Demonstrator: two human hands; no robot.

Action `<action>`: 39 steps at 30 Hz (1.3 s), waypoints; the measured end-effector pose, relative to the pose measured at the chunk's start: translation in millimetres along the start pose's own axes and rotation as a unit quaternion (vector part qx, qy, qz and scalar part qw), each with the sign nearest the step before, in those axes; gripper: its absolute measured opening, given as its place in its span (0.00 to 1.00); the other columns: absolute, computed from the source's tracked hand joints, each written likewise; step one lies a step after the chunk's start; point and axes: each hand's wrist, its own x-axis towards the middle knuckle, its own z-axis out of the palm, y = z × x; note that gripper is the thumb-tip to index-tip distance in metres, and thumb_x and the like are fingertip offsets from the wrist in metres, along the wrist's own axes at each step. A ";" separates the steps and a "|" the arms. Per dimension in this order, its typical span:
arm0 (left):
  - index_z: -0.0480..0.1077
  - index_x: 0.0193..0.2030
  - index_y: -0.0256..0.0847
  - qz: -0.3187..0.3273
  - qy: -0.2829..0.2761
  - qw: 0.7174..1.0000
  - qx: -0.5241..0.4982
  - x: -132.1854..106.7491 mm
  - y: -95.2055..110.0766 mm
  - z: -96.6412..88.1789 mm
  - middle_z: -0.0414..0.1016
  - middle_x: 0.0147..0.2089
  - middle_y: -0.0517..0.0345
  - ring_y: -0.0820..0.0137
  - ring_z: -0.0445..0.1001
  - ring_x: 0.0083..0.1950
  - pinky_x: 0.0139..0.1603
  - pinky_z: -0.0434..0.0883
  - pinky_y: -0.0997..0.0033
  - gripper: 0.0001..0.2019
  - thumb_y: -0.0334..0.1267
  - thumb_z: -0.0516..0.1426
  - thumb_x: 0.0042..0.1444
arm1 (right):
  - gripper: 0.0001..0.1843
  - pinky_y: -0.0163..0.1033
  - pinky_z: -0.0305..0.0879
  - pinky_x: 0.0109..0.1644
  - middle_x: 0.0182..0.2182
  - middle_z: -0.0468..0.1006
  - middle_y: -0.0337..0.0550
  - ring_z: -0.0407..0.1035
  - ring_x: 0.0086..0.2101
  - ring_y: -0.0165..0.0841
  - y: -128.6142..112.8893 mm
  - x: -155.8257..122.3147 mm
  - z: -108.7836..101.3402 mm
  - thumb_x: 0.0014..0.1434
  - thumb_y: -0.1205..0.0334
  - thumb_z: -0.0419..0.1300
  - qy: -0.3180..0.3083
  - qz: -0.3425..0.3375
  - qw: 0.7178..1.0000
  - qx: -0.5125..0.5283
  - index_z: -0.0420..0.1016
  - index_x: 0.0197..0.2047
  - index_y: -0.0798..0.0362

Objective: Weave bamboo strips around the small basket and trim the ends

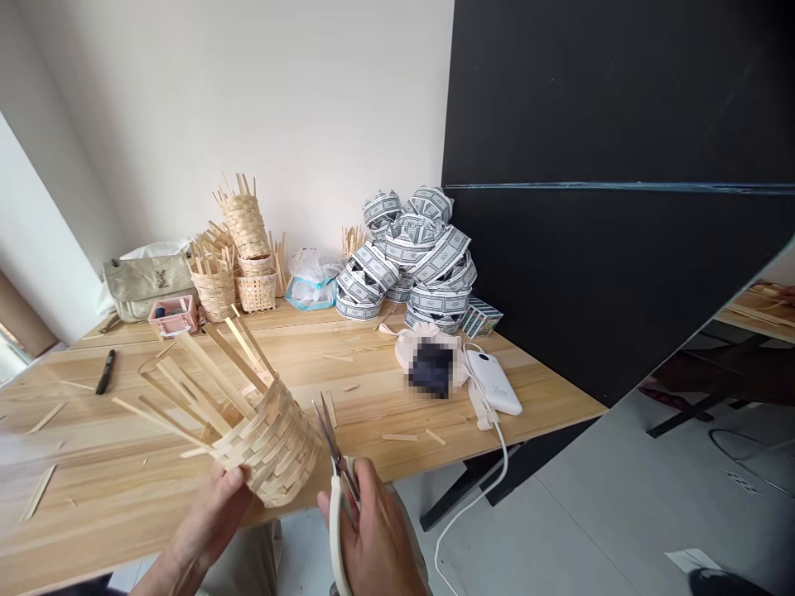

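Observation:
My left hand (pixel 214 509) grips a woven wood-strip basket (pixel 277 447) by its lower left side, near the table's front edge. The basket is tilted, and long loose strips (pixel 192 389) stick out of its upper left end. In my right hand (pixel 378 530) is a pair of scissors (pixel 339 472) with pale handles. Their pointed blades are slightly parted and aim up and away, just right of the basket, with nothing visible between them.
Cut strip scraps (pixel 399 437) and a black marker (pixel 106 372) lie on the wooden table (pixel 354 414). Behind stand more baskets (pixel 245 223), a pink box (pixel 174 316), a grey bag (pixel 149 285) and stacked patterned paper rings (pixel 422 248). A white power bank (pixel 495 382) trails a cable at right.

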 end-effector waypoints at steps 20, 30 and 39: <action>0.70 0.50 0.38 0.014 -0.009 0.999 0.028 -9.9 -17.9 20.3 0.77 0.45 0.44 0.47 0.68 0.54 0.55 0.65 0.52 0.36 0.54 0.66 0.34 | 0.08 0.33 0.57 0.25 0.24 0.76 0.39 0.72 0.24 0.34 -4.1 -4.0 5.3 0.58 0.56 0.53 0.029 -0.065 0.997 -0.042 0.63 0.31 0.50; 0.70 0.50 0.37 0.026 0.000 0.999 0.045 -7.4 -25.5 20.9 0.78 0.43 0.45 0.48 0.69 0.53 0.54 0.67 0.54 0.35 0.54 0.65 0.35 | 0.09 0.33 0.56 0.23 0.23 0.76 0.39 0.72 0.23 0.34 -1.2 -0.6 5.0 0.58 0.57 0.52 0.016 -0.056 0.998 -0.021 0.59 0.28 0.49; 0.70 0.50 0.37 0.042 0.007 0.997 0.071 -8.9 -26.7 27.4 0.77 0.43 0.47 0.49 0.64 0.57 0.57 0.64 0.54 0.33 0.54 0.63 0.38 | 0.09 0.34 0.55 0.23 0.23 0.76 0.41 0.71 0.23 0.35 -2.7 0.2 1.1 0.60 0.58 0.50 -0.015 -0.047 0.999 -0.019 0.60 0.29 0.50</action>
